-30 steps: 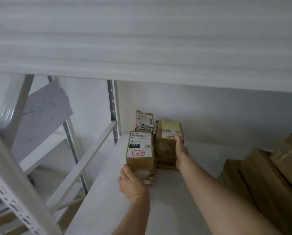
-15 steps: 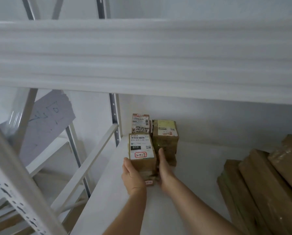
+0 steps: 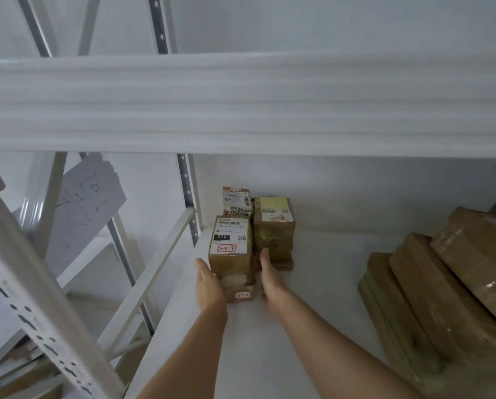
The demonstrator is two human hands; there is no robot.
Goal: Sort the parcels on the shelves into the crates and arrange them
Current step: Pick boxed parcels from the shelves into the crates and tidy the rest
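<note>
We see a grey handwritten paper sign (image 3: 85, 208) leaning among white perforated uprights (image 3: 39, 321) against the pale wall (image 3: 356, 194).

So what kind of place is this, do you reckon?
Probably a parcel storeroom or small warehouse: white metal shelving, taped cardboard parcels with shipping labels, and a stack of flat brown packages on the same shelf.

A parcel storeroom or small warehouse — white slotted-steel racking (image 3: 39, 321) stands against bare walls, and taped cardboard parcels (image 3: 231, 249) with printed shipping labels (image 3: 229, 237) sit on a shelf (image 3: 313, 326) — a handwritten paper sign (image 3: 88, 208) hangs nearby.
</note>
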